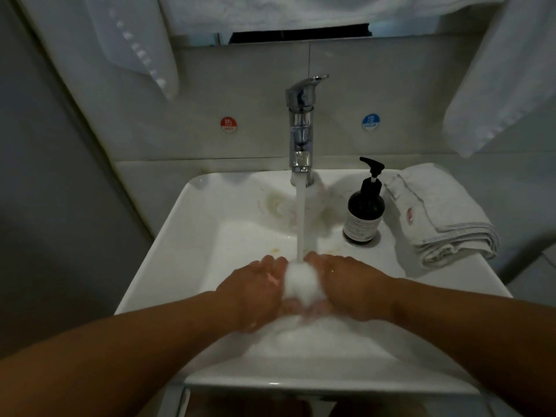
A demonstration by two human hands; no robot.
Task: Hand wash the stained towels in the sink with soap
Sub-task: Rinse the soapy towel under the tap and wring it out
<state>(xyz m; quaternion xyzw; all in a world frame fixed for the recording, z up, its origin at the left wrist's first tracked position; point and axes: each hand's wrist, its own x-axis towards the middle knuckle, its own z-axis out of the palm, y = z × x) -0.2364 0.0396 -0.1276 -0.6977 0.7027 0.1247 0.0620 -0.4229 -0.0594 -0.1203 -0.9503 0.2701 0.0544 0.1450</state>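
Both hands are together in the white sink (pixel 168 266), under the stream from the chrome tap (pixel 301 121). My left hand (pixel 255 293) and my right hand (pixel 349 284) grip a bunched wet white towel (pixel 301 284) between them, and the water lands on it. More of that towel spreads blurred below the hands. Another white towel (pixel 313 212) with faint pink stains lies at the back of the basin behind the stream. A dark pump soap bottle (pixel 364 212) stands on the rim, right of the tap.
A folded white towel (pixel 442 218) with a red stain lies on the sink's right ledge beside the bottle. White towels hang above at the left (pixel 135 46) and right (pixel 505 79). Red hot (pixel 228 124) and blue cold (pixel 370 121) stickers mark the tiled wall.
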